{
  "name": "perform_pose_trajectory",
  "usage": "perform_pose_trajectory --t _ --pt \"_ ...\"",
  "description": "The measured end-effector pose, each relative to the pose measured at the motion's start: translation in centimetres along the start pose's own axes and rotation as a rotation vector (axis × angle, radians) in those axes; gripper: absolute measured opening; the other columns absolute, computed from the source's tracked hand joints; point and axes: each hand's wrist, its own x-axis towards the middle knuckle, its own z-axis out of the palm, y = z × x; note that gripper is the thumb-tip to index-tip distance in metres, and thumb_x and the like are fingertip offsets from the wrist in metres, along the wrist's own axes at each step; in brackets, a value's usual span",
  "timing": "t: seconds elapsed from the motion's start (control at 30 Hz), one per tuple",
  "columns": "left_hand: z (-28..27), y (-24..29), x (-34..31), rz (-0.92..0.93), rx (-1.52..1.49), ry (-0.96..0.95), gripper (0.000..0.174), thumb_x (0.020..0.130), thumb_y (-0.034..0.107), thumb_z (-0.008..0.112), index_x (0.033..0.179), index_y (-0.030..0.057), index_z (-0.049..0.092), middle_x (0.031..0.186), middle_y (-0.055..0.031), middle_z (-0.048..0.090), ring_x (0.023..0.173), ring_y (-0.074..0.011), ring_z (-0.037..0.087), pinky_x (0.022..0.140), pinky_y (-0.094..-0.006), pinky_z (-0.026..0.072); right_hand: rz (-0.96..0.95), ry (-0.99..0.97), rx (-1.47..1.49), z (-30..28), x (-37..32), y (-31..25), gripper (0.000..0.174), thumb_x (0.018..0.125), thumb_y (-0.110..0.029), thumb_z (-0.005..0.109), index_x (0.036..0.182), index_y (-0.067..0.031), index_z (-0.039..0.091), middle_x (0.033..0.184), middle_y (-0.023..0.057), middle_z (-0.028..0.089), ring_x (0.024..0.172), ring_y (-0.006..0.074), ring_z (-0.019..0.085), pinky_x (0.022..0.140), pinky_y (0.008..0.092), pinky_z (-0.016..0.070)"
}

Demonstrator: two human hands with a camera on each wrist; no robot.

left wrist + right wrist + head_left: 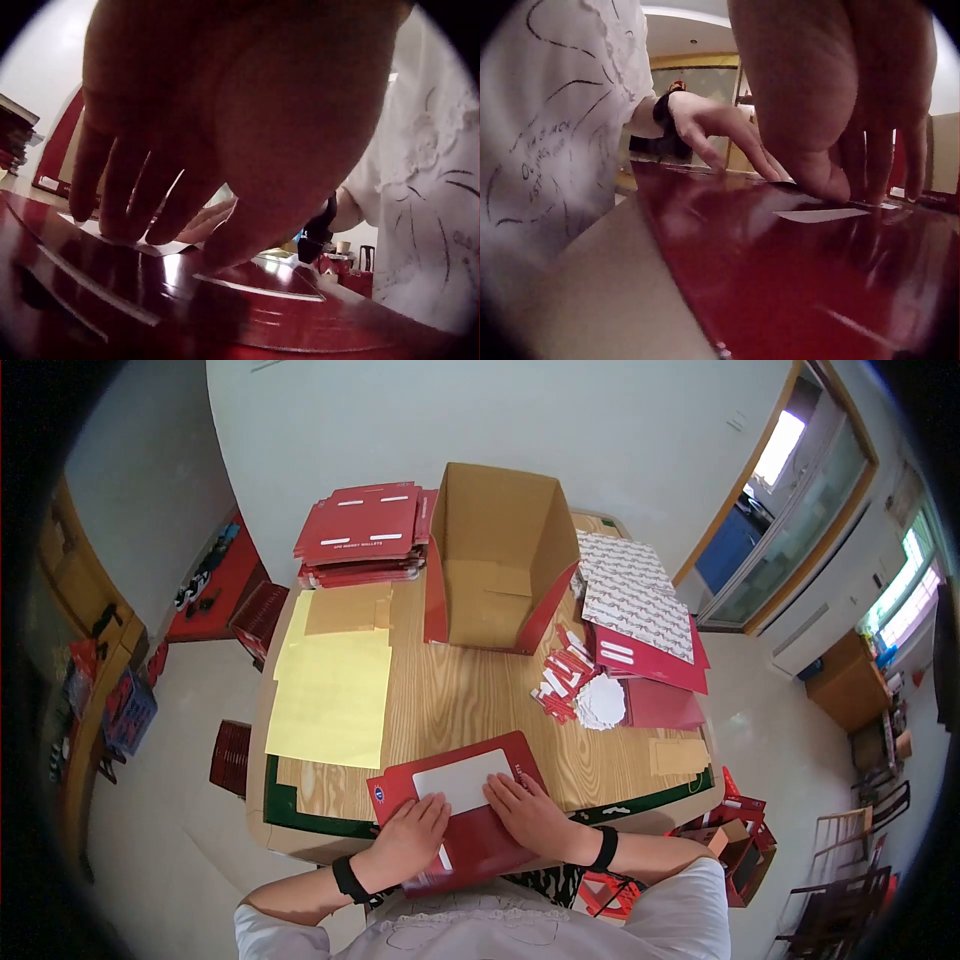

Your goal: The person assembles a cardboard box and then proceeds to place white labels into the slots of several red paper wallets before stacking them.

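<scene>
A glossy red printed card sheet [485, 850] lies at the table's front edge, slightly turned, with a pale rectangular panel [460, 778] across its upper part. My left hand [412, 842] rests on the sheet's left side, its fingertips at the panel's lower left edge. On the other side, my right hand [535, 822] presses with extended fingers near the panel's right end. In the left wrist view, the fingers [120, 202] reach down onto a white piece on the red surface. White slots [821, 215] show on the sheet in the right wrist view.
Behind the sheet stands an open brown-lined box [495, 550]. Stacked red boards [360, 525] and a yellow sheet [330, 695] are on the left. Patterned sheets [635, 600], a pile of red and white strips [560, 685] and scalloped white papers [601, 702] lie on the right.
</scene>
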Motion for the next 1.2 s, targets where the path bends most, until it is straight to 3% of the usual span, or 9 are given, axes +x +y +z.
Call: perform_pose_trajectory --t 0.23,0.43,0.53,0.7,0.8,0.93,0.97,1.07,1.2 --pt "-0.3 -1.6 1.4 -0.072 -0.222 -0.046 0.036 0.08 0.019 0.059 0.11 0.0018 0.055 0.106 -0.0136 0.058 0.099 -0.0271 0.055 0.086 -0.0373 0.0446 0.045 0.095 0.156 1.0 -0.5 0.7 0.048 0.085 -0.013 0.047 0.131 -0.0018 0.041 0.136 0.0149 0.041 0.126 0.0259 0.04 0.103 0.0452 0.0311" --pt "-1.3 -1.7 3.9 -0.211 -0.117 -0.157 0.018 0.081 0.016 0.058 0.093 0.0026 0.059 0.09 -0.0133 0.06 0.081 -0.0286 0.061 0.069 -0.0391 0.0495 0.141 0.259 0.408 -1.4 -1.1 1.4 0.05 0.082 -0.01 0.053 0.131 -0.0023 0.042 0.132 0.0175 0.044 0.123 0.0307 0.042 0.101 0.0447 0.0328" --pt "-3.8 -2.0 3.5 -0.234 -0.424 0.076 0.012 0.078 0.012 0.058 0.081 0.001 0.057 0.081 -0.0135 0.061 0.07 -0.0319 0.061 0.062 -0.0409 0.0498 0.195 0.373 0.53 -3.5 -2.2 3.0 0.054 0.081 -0.009 0.058 0.131 -0.0022 0.04 0.131 0.0183 0.044 0.121 0.0331 0.042 0.101 0.0411 0.0343" --pt "-7.6 -2.2 1.0 -0.518 -1.114 0.265 0.002 0.087 -0.001 0.056 0.088 -0.0007 0.054 0.073 -0.0033 0.059 0.071 -0.0132 0.065 0.061 -0.0261 0.053 0.418 0.738 0.603 -6.9 -3.2 4.1 0.072 0.076 -0.001 0.067 0.138 -0.0047 0.031 0.138 0.019 0.036 0.125 0.033 0.039 0.103 0.0388 0.0322" --pt "-8.0 -2.6 0.0 -0.559 -1.348 0.484 0.003 0.088 -0.003 0.052 0.091 -0.0008 0.051 0.076 -0.0071 0.061 0.072 -0.0175 0.066 0.066 -0.0283 0.0555 0.505 0.796 1.079 -6.5 -3.0 4.2 0.078 0.077 0.001 0.068 0.141 -0.0068 0.023 0.143 0.0171 0.03 0.13 0.0276 0.034 0.104 0.0376 0.0311" --pt "-7.6 -1.7 -0.3 -0.517 -1.514 0.677 0.004 0.09 -0.002 0.052 0.092 -0.0014 0.048 0.083 -0.0118 0.064 0.078 -0.0206 0.067 0.066 -0.0268 0.0558 0.431 0.387 1.722 -4.8 -2.1 3.9 0.062 0.086 -0.001 0.059 0.139 -0.0054 0.026 0.133 0.0126 0.044 0.124 0.0208 0.042 0.101 0.0335 0.0365" --pt "-6.8 -1.6 -0.3 -0.488 -1.561 0.664 0.006 0.09 -0.001 0.052 0.094 -0.0006 0.047 0.085 -0.0119 0.064 0.08 -0.0222 0.067 0.067 -0.0281 0.0562 0.286 0.445 1.744 -4.3 -1.6 3.7 0.046 0.09 0.0 0.052 0.133 -0.0027 0.036 0.127 0.0102 0.051 0.117 0.017 0.048 0.097 0.031 0.0402" --pt "-7.0 -1.3 -0.7 -0.506 -1.619 0.46 0.007 0.09 -0.001 0.051 0.095 0.0008 0.046 0.079 -0.0095 0.062 0.081 -0.0254 0.067 0.066 -0.0328 0.0571 0.273 0.423 1.845 -4.9 -0.7 4.6 0.048 0.09 0.002 0.051 0.135 -0.005 0.038 0.125 0.0068 0.053 0.111 0.0112 0.051 0.091 0.0257 0.0422" --pt "-8.3 -3.0 -2.7 -0.603 -1.466 0.393 0.01 0.094 0.011 0.049 0.095 0.0012 0.052 0.079 -0.0085 0.061 0.07 -0.0172 0.064 0.063 -0.0291 0.0543 0.325 0.098 1.776 -5.8 -0.1 9.7 0.04 0.09 -0.001 0.05 0.13 -0.0027 0.045 0.118 0.0064 0.058 0.106 0.0111 0.054 0.089 0.0253 0.0436"
